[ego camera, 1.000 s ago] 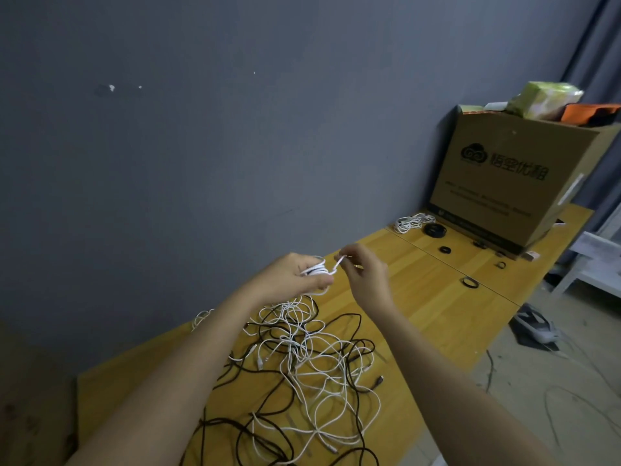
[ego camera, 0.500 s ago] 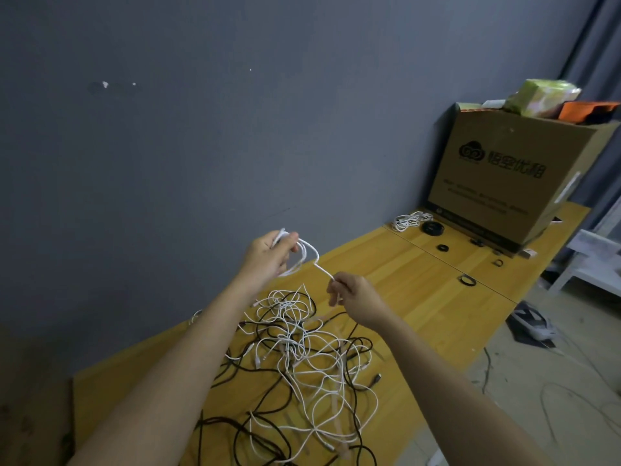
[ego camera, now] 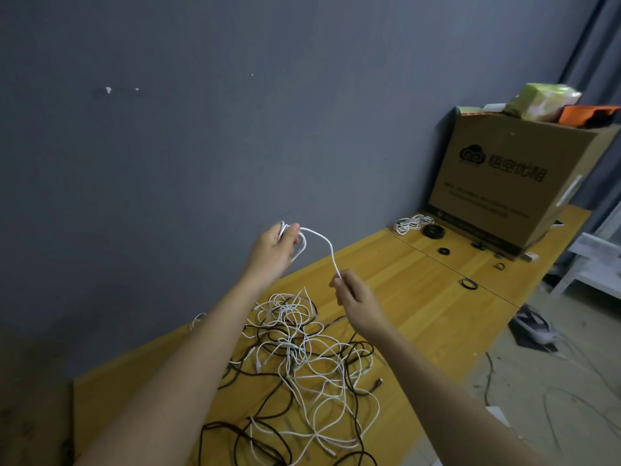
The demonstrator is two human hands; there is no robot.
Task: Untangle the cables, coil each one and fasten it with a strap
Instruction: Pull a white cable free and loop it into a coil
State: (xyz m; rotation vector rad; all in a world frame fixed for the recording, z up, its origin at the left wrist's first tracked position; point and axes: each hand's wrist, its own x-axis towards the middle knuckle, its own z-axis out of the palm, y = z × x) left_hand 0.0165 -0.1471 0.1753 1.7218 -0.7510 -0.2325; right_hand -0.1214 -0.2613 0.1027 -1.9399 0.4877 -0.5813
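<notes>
Two hands pinching thin white cable (ego camera: 324,245), left hand (ego camera: 274,248) gripping coil, right hand (ego camera: 356,295) pinching end

This looks like a plain storeroom or back office. A bare grey-blue painted wall (ego camera: 201,129) runs behind a long yellow wooden tabletop (ego camera: 420,297). At its far end stands a large brown printed cardboard box (ego camera: 510,183), stuffed with packets. A dusty grey concrete floor (ego camera: 554,381) carries stray wires, and a grey curtain (ego camera: 601,45) hangs in the corner.
</notes>
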